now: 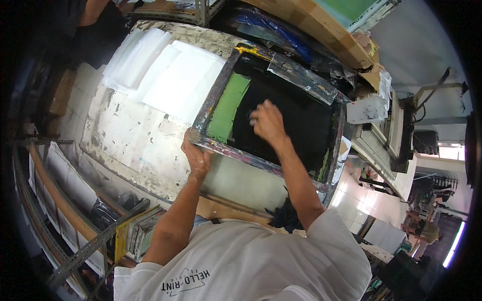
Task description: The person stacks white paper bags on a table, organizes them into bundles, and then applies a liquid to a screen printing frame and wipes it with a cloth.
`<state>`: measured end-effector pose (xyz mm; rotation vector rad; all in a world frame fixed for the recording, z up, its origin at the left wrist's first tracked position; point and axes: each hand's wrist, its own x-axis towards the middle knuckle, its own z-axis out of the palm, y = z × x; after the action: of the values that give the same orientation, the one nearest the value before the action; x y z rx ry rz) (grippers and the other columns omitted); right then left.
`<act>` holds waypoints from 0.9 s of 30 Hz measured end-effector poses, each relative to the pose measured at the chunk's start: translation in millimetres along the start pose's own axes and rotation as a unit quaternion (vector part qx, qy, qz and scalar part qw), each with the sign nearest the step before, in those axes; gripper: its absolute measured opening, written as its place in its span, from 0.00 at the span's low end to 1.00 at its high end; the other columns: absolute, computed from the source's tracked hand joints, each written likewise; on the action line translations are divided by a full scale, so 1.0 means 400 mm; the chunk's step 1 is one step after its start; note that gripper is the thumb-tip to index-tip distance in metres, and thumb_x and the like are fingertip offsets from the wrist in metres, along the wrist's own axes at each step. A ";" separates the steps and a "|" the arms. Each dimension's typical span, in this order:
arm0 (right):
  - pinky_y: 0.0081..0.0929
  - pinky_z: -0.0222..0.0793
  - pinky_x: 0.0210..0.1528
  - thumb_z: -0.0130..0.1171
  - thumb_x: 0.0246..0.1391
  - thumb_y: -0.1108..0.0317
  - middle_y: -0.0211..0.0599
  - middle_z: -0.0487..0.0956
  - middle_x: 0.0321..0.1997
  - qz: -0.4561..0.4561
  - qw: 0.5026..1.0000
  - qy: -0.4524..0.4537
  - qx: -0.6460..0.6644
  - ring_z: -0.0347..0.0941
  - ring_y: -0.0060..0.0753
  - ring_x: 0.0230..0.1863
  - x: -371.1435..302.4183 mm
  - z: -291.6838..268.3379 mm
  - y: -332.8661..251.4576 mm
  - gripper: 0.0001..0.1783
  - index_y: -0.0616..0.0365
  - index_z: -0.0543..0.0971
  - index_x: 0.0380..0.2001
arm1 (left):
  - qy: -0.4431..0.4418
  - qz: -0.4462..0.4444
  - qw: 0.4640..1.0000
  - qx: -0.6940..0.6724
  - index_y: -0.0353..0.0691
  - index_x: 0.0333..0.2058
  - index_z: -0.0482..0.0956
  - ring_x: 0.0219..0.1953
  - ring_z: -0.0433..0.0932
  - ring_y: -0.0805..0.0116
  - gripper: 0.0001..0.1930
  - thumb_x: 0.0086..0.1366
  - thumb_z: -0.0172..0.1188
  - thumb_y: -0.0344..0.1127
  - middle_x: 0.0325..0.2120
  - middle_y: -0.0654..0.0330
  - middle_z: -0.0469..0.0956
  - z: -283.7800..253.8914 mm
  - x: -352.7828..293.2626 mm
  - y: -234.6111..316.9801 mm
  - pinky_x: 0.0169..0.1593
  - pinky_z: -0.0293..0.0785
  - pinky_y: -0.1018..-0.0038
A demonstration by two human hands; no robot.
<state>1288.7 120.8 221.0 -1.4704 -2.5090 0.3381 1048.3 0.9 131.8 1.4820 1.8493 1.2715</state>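
Note:
A paint-stained screen printing frame (236, 150) lies tilted across the table, with black ink over most of its mesh (296, 120) and a green strip (228, 108) along the left side. My left hand (197, 154) grips the frame's near left corner. Over the black area is my right hand (268, 122), its fingers curled together; what they hold, if anything, I cannot make out. A long grey ink-smeared bar (304, 79), like a squeegee, rests along the far side of the frame.
White sheets (181, 75) are stacked left of the frame on the stained white table (135, 135). Cardboard (321, 30) and dark plastic lie behind it. A metal rack (75, 258) stands at lower left, and a machine (386, 140) at right. A black cloth (287, 214) sits near my waist.

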 end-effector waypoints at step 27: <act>0.46 0.68 0.49 0.69 0.35 0.68 0.48 0.80 0.39 0.224 0.971 0.087 -0.003 0.72 0.51 0.46 -0.483 -0.120 0.144 0.12 0.57 0.84 0.29 | 0.051 0.023 0.997 -0.045 0.27 0.56 0.63 0.47 0.71 0.53 0.58 0.47 0.55 0.81 0.42 0.49 0.73 -0.021 0.014 0.102 0.55 0.63 0.58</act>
<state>1443.0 -16.9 236.4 -1.9703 -2.0280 0.2557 1060.9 2.8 172.0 1.4442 1.8043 1.4569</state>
